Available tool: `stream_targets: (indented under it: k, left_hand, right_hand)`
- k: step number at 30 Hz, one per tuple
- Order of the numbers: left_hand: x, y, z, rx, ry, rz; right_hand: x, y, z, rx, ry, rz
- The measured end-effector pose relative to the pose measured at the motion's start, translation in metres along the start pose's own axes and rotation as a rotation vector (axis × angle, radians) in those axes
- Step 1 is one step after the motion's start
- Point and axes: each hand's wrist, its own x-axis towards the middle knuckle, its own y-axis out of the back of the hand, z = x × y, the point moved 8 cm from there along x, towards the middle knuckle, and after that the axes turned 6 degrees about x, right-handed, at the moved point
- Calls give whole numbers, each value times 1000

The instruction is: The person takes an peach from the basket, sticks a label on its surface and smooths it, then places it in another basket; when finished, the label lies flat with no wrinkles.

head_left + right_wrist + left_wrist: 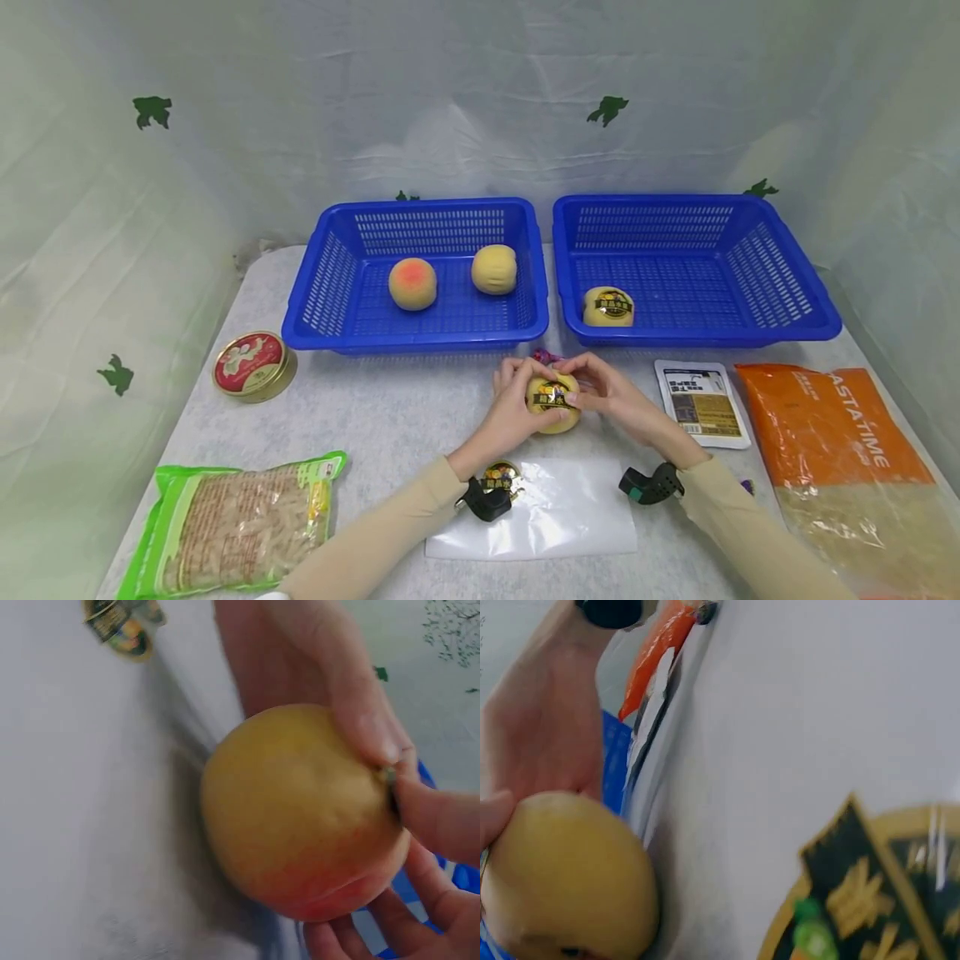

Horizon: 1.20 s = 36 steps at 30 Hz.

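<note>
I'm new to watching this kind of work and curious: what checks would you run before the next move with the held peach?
1. Held peach secure: ok, left grip and right grip both hold it.
2. Front label on it: ok, present.
3. Its edges fully stuck: cannot tell, partly covered.
4. Spare label available: ok, one shows on the white sheet.
5. Room in right basket: ok, one labelled peach inside.
6. Left basket peaches labelled: not ok, neither shows one.

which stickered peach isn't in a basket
The peach held between the left hand and right hand; the other stickered peach lies in the right basket.
</note>
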Motion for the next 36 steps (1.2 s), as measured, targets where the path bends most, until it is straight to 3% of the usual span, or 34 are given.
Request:
stream_targets:
  k: [6, 12, 21, 28, 32, 36]
  left_hand:
    - [3, 6, -5, -137, -62, -129]
    - [0, 7, -3, -144, -92, -100]
    - [-8, 20, 13, -339, 20, -12]
    - [-5, 7, -5, -568, 115, -47]
    - [0, -2, -19, -629, 167, -66]
    - [2, -3, -22, -645, 186, -52]
  right_hand:
    - [-3, -1, 2, -18, -2, -40]
    - [-6, -1, 0, -62, 20, -33]
    - [-2, 6, 7, -28, -21, 38]
    - [2, 7, 8, 0, -75, 91]
    - [5, 7, 6, 22, -85, 127]
    - [8, 6, 3, -8, -77, 147]
